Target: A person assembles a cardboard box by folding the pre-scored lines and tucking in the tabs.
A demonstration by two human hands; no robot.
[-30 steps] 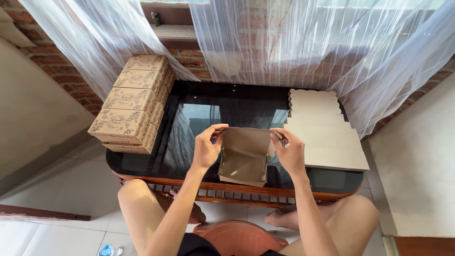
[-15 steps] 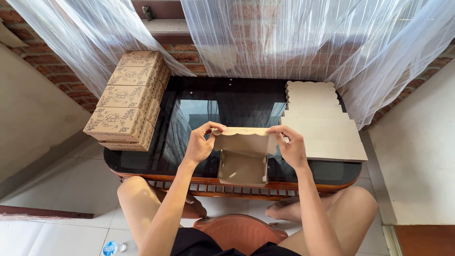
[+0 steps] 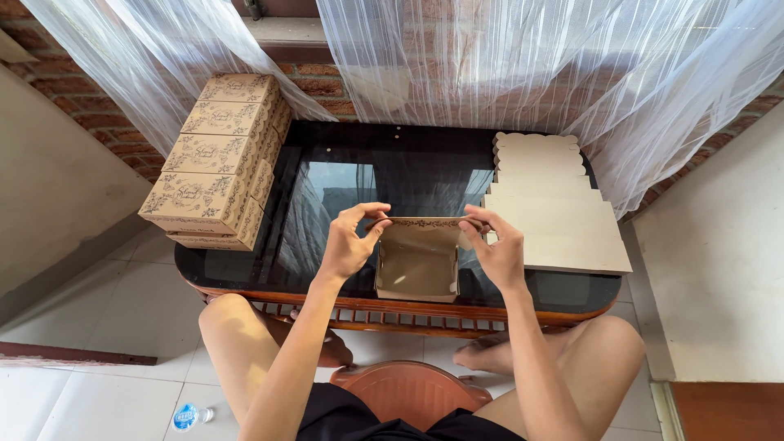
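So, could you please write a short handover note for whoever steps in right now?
Left hand pinches the left end of the half-folded cardboard box; right hand pinches its right end. The box sits open at the near edge of the glass table, walls up, lid not closed.
Done: a stack of finished boxes on the table's left end.
Left: close this box, then fold the flat blanks piled on the right.

Left hand: pinches the cardboard box's far left corner.
Right hand: pinches its right corner.
Table: beneath.
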